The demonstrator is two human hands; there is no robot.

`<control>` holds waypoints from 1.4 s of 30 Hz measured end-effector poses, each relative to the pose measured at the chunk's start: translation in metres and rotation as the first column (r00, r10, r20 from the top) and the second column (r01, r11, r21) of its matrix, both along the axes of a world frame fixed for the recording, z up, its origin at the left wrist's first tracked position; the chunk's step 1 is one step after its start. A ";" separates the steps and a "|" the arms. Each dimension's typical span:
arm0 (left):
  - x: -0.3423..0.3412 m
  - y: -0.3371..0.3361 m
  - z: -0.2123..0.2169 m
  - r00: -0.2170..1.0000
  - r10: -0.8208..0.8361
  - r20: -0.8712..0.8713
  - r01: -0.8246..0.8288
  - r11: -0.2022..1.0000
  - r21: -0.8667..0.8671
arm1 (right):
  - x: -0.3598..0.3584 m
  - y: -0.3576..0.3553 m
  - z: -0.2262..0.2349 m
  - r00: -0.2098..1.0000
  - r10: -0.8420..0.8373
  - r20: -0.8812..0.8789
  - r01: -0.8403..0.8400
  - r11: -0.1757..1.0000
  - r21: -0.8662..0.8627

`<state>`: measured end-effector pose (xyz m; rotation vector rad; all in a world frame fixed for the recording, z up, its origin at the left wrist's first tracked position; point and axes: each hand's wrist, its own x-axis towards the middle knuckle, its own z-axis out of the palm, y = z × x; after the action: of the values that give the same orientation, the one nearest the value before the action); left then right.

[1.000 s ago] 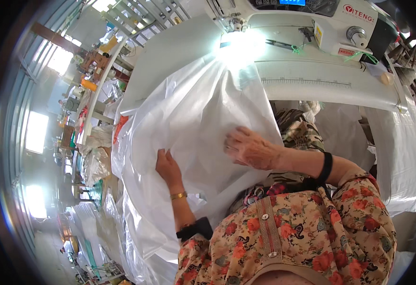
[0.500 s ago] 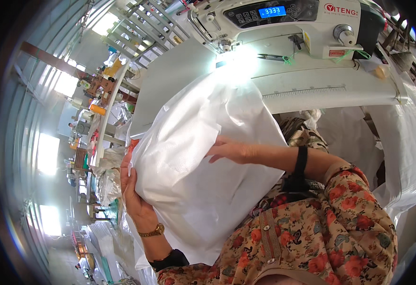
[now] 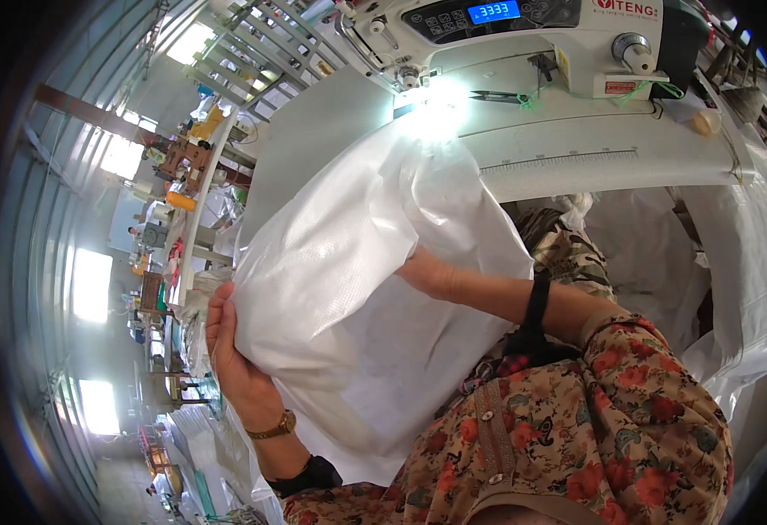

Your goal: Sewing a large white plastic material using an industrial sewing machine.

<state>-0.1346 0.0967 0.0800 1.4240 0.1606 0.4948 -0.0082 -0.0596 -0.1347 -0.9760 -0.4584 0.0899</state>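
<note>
A large white woven plastic sack (image 3: 340, 297) is lifted in front of me, bulging up toward the sewing machine (image 3: 524, 35). My left hand (image 3: 226, 350) grips its left edge, fingers curled around the fabric, a gold watch on the wrist. My right hand (image 3: 423, 271) is tucked under a fold of the sack on its right side; only the wrist and part of the hand show, fingers hidden by the fabric. The sack's far end reaches the white sewing table (image 3: 594, 149) under a bright lamp glare.
A pair of thread snips (image 3: 497, 96) lies on the machine bed. More white sacking (image 3: 751, 262) hangs over the table's right side. A long row of tables (image 3: 200, 192) with other machines and piled sacks runs away on the left, beside bright windows.
The sack has been gathered and raised off my lap. My left hand slid out to its left edge and my right hand went under the fabric.
</note>
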 end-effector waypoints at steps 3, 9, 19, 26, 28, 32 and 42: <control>0.015 0.018 0.001 0.998 0.044 0.053 -0.061 0.921 0.385 | -0.012 -0.023 -0.017 0.997 0.034 -0.066 -0.047 0.975 -0.217; 0.067 0.152 -0.060 0.998 0.035 -0.056 0.035 0.430 0.902 | -0.083 -0.055 -0.002 0.746 0.665 0.029 -0.572 0.663 -0.484; 0.055 -0.036 -0.046 0.967 -0.167 -0.191 0.221 0.192 0.956 | -0.115 -0.057 0.066 0.833 0.550 -0.061 -0.462 0.631 -0.623; 0.027 -0.047 -0.099 0.896 -0.216 -0.388 0.443 0.501 0.744 | -0.097 -0.064 0.021 0.702 0.513 0.494 0.076 0.635 -0.769; 0.025 -0.045 -0.102 0.920 -0.228 -0.320 0.390 0.625 0.676 | -0.091 -0.084 0.039 0.979 0.136 -0.151 -0.203 0.609 -0.767; 0.035 -0.056 -0.092 0.958 -0.233 -0.167 0.281 0.650 0.706 | -0.060 -0.084 -0.029 0.911 -0.278 -0.303 0.120 0.884 -0.451; 0.033 -0.078 -0.096 0.944 -0.292 -0.156 0.299 0.549 0.780 | -0.081 -0.096 0.012 0.961 0.138 -0.241 -0.162 0.983 -0.083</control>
<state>-0.1011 0.0190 -0.0158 2.2977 -0.3586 0.2675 -0.0887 -0.1552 -0.1224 -1.0154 -0.3111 0.3652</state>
